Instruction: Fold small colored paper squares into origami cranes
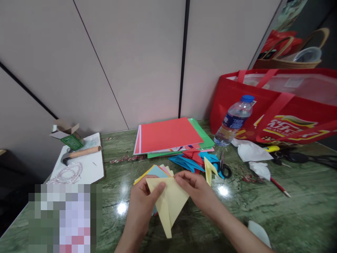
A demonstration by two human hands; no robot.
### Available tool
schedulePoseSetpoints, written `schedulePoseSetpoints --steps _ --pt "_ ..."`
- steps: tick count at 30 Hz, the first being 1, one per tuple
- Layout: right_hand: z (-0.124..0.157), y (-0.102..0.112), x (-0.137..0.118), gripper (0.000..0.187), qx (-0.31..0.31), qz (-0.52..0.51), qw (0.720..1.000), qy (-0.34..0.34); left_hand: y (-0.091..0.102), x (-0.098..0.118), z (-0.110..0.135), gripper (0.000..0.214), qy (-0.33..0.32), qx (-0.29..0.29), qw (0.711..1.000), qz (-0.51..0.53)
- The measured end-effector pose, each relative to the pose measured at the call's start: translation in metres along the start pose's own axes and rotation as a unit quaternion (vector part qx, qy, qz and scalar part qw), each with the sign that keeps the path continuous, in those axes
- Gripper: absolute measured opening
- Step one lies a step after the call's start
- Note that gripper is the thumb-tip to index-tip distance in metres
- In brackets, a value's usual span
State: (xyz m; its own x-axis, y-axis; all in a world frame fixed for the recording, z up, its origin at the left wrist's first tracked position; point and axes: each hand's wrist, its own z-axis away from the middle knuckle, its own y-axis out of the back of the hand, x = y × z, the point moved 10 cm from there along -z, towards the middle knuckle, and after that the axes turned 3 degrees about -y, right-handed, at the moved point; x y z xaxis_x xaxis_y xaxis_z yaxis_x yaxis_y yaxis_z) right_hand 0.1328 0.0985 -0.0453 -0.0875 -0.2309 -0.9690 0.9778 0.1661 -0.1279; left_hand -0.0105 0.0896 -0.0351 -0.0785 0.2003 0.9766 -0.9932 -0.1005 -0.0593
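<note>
Both hands hold a pale yellow folded paper [170,203] just above the green marble table [302,203]. My left hand [143,203] pinches its left edge with the thumb on top. My right hand [197,189] pinches the upper right corner, fingers curled. The paper is folded to a point that hangs down toward me. Under it lies a small stack of coloured square sheets [155,172]. Folded blue and red paper pieces [189,160] and one yellow folded piece [210,170] lie just beyond my right hand.
A stack of large red and green sheets [168,135] lies by the wall. Scissors [223,168], a water bottle [234,121], a red bag [276,105], crumpled tissues [250,151] and a red pencil [280,187] sit right. A hammer [80,154], beads [67,174] and small box [67,135] are left.
</note>
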Motion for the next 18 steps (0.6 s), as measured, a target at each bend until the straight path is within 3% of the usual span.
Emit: schedulePoseSetpoints --steps 4,7,9,12,18 --pt "0.002 -0.006 -0.007 0.027 -0.024 -0.052 0.998 0.025 0.003 0.002 0.001 0.028 0.016 0.023 0.998 0.048" --pt "0.007 -0.014 -0.016 0.029 -0.058 -0.017 0.995 0.083 0.003 0.002 0.001 0.034 0.029 0.021 0.996 0.078" --pt "0.012 -0.017 -0.024 0.037 -0.061 0.04 0.989 0.129 0.0 0.0 0.0 0.04 0.036 0.006 0.996 0.077" --pt "0.019 -0.02 -0.035 0.032 -0.054 0.11 0.974 0.19 -0.01 0.0 0.002 0.044 0.034 -0.028 0.998 0.053" --pt "0.021 -0.015 -0.041 0.018 -0.009 0.169 0.964 0.205 -0.037 -0.003 0.011 0.04 0.049 -0.109 0.991 0.064"
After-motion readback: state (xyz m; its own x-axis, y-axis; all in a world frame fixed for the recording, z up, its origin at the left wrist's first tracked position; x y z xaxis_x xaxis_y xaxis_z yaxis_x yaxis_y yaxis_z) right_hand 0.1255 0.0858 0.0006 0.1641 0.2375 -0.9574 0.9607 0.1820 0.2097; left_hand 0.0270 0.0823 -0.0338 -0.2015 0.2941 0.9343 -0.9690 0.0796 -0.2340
